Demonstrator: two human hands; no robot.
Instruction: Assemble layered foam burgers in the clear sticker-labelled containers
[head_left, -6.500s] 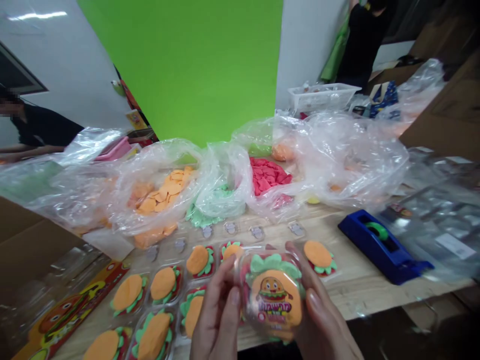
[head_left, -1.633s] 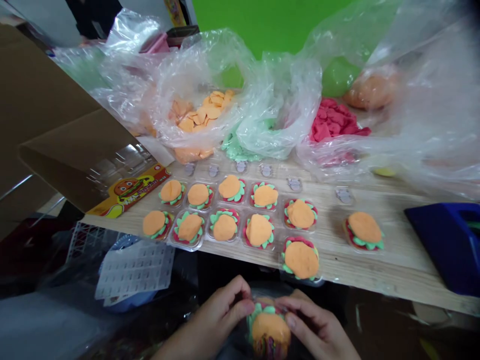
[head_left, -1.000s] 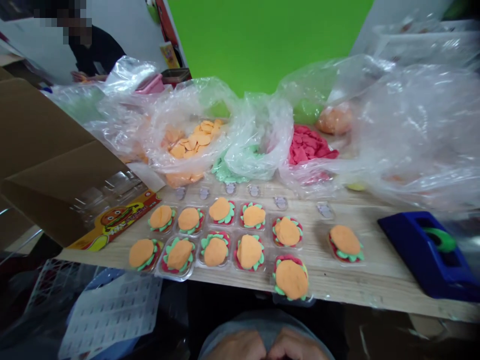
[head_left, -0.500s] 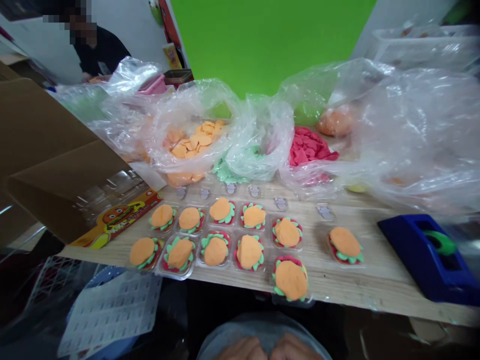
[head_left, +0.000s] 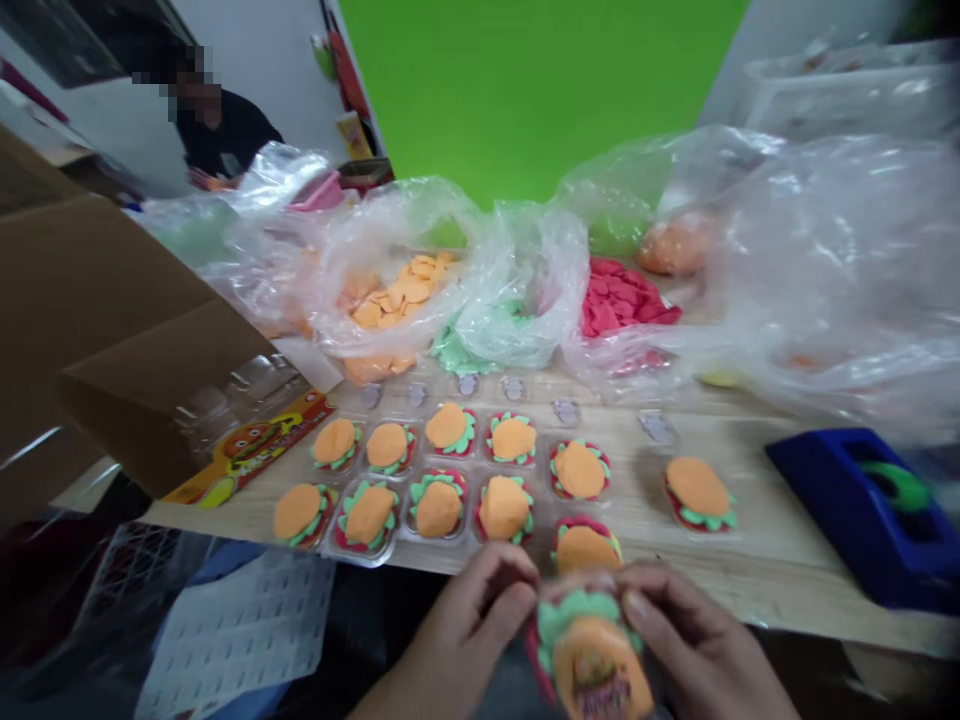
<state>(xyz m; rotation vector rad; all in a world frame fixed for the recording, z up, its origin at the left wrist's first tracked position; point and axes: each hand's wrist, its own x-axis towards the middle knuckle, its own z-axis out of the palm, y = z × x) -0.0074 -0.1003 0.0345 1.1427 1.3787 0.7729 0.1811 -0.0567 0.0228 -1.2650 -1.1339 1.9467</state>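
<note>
Your left hand and your right hand hold a clear plastic pack between them, low in the view at about six o'clock. Inside it is a burger-shaped clay toy with an orange bun and a green lettuce edge. Your hands are not spread: they press on the pack from its two sides, and your right fingers lie over its top edge, so it is pinched firmly. The pack leans a little, with its printed label toward you, but the words are too blurred to read.

Just beyond your hands, on the wooden table, eleven more burger toys sit in clear trays, and the nearest one is just behind your fingers. At about twelve o'clock, open plastic bags hold orange clay discs, green clay and red clay pieces. A blue tape dispenser stands at about three o'clock, and a cardboard box at about ten o'clock.

Half a second ago your hands were low at the bottom edge and the pack was out of sight. Now they are raised, and the pack is in view.
</note>
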